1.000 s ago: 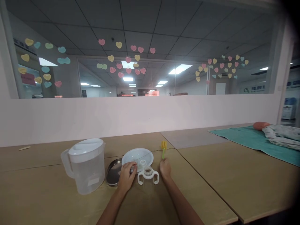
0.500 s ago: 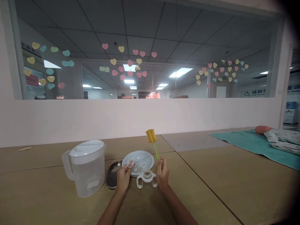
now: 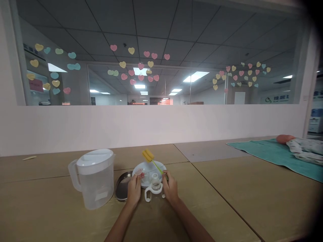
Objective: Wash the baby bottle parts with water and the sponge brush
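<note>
Holding a bottle brush (image 3: 148,155) slanted (right hand (image 3: 171,188))

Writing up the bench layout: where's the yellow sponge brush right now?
In the head view, the yellow sponge brush is gripped in the right hand, its sponge end angled up and left across the white plate.

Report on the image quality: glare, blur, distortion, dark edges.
In the head view, the bright ceiling light panel is blown out, the top-right corner fades to black, and the wide lens tilts the window frame. Also in the head view, the left hand, right hand and sponge bottle brush look slightly soft.
</note>
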`<state>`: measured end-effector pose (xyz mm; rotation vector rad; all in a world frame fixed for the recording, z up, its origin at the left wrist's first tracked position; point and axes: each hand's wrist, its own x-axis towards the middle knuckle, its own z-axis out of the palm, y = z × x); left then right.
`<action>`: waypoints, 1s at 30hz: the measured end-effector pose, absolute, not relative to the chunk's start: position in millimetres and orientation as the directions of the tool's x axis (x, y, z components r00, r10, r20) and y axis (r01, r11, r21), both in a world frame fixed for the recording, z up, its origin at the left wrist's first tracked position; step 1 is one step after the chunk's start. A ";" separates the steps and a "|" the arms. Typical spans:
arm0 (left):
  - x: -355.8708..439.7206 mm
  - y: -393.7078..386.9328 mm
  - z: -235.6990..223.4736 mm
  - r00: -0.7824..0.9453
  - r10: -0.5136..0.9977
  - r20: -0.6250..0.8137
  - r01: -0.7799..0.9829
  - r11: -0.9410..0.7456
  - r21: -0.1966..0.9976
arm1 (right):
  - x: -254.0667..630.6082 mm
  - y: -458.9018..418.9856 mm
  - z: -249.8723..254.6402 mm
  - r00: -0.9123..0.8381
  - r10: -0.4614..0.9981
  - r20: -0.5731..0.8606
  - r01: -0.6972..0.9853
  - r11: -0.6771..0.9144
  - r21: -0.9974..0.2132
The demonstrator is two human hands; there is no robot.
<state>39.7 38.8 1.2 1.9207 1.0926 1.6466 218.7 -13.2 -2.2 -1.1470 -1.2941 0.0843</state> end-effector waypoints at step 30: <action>38.9 45.3 1.6 -0.086 0.709 0.700 0.252 -0.665 0.703 | 253.3 2.8 9.7 0.410 0.721 0.558 0.408 0.402 -0.819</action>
